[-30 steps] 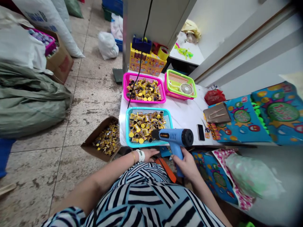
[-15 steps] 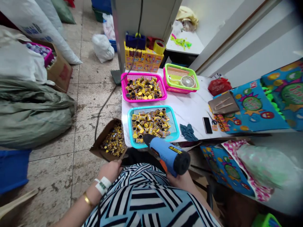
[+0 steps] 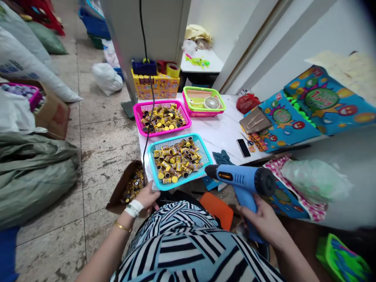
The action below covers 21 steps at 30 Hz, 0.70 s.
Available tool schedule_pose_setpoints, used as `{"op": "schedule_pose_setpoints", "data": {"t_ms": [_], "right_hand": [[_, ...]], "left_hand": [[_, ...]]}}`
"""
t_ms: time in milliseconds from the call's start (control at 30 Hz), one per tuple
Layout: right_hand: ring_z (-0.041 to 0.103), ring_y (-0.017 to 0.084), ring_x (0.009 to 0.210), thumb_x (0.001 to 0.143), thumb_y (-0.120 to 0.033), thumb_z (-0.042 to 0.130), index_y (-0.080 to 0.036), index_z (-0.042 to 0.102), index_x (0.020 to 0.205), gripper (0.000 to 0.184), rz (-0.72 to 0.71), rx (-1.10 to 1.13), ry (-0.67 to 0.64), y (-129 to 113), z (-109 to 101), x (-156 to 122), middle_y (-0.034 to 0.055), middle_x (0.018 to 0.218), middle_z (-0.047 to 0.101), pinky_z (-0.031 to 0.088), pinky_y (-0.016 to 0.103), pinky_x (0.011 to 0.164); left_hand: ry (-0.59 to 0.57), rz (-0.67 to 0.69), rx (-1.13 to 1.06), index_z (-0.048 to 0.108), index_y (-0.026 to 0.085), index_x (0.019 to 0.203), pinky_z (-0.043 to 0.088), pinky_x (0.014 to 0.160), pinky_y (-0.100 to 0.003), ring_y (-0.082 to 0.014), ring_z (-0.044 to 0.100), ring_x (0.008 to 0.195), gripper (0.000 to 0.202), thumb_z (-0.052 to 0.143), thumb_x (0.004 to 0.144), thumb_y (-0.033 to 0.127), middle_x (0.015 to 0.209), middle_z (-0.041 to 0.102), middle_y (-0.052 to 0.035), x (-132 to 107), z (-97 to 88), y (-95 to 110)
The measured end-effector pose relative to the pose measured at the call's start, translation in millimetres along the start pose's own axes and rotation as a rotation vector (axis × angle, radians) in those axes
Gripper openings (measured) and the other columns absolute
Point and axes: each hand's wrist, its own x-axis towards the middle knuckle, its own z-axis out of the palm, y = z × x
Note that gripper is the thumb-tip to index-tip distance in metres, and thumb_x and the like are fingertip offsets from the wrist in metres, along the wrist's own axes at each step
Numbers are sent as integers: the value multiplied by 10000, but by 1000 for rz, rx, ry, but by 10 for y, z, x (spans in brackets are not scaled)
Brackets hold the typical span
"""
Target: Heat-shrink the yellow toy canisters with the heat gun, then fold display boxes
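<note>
My right hand [image 3: 263, 221] is wrapped round the grip of a blue heat gun [image 3: 243, 179], level at the table's near edge with its black nozzle pointing left toward a teal basket [image 3: 205, 156]. That basket holds several small yellow and black wrapped rolls [image 3: 176, 158]. My left hand [image 3: 148, 197], with a white wristband and a gold bangle, has its fingers closed at the basket's near-left corner, at the edge of the white table [image 3: 223, 133]. A black and white striped garment covers my lap.
A pink basket [image 3: 138, 119] of the same rolls and a green basket [image 3: 219, 102] with a small fan stand further back. A phone [image 3: 243, 147], a blue cloth [image 3: 221, 156] and colourful cards [image 3: 293, 125] lie to the right. On the floor are a cardboard box [image 3: 119, 188] and sacks [image 3: 32, 172].
The heat gun has come up from my lap and now points level to the left. My left hand has moved from my lap up to the teal basket's corner. The view has shifted left.
</note>
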Motion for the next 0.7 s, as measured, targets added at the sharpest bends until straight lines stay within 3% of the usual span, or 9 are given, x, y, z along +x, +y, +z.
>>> {"op": "schedule_pose_setpoints", "data": {"t_ms": [67, 133, 200, 333, 467, 700], "right_hand": [[596, 194, 505, 775, -424, 582, -174, 559, 1103, 413, -48, -90, 35, -34, 38, 52, -13, 581, 615, 456, 286, 523], [578, 194, 506, 767, -419, 569, -163, 575, 1047, 380, -72, -214, 117, -70, 70, 141, -22, 537, 569, 435, 287, 526], [576, 195, 507, 768, -408, 552, -157, 571, 1034, 366, -72, -283, 156, -100, 79, 244, -29, 518, 548, 423, 288, 531], [598, 182, 519, 791, -380, 548, -177, 549, 1110, 378, -121, -221, 15, -124, 68, 418, -36, 555, 590, 424, 273, 542], [573, 168, 502, 804, -367, 549, -178, 562, 1020, 287, -137, -275, 31, -124, 108, 532, -29, 553, 578, 383, 260, 508], [585, 188, 547, 794, -432, 562, -181, 585, 1038, 350, -169, -198, 51, -178, -35, 489, -21, 578, 591, 413, 277, 538]], "left_hand": [[-18, -141, -198, 298, 116, 1421, 423, 399, -269, -228, 662, 494, 667, 569, 881, 397, 782, 726, -103, 98, 35, 64], [12, -186, -262, 302, 95, 1386, 366, 349, -245, -204, 618, 418, 608, 505, 929, 440, 706, 704, -89, 180, 72, 124], [51, -184, -243, 348, 83, 1328, 383, 360, -236, -191, 605, 406, 522, 466, 955, 429, 636, 675, -67, 248, 105, 176], [120, -185, -193, 456, 104, 1195, 474, 432, -258, -206, 662, 503, 351, 460, 964, 369, 636, 663, -54, 377, 112, 242], [185, -194, -114, 561, 124, 1000, 470, 423, -291, -214, 605, 404, 299, 550, 913, 409, 547, 614, -37, 460, 68, 285], [191, -130, -241, 450, 184, 1031, 526, 481, -325, -243, 671, 508, 306, 449, 958, 481, 548, 614, -9, 338, 178, 408]]}}
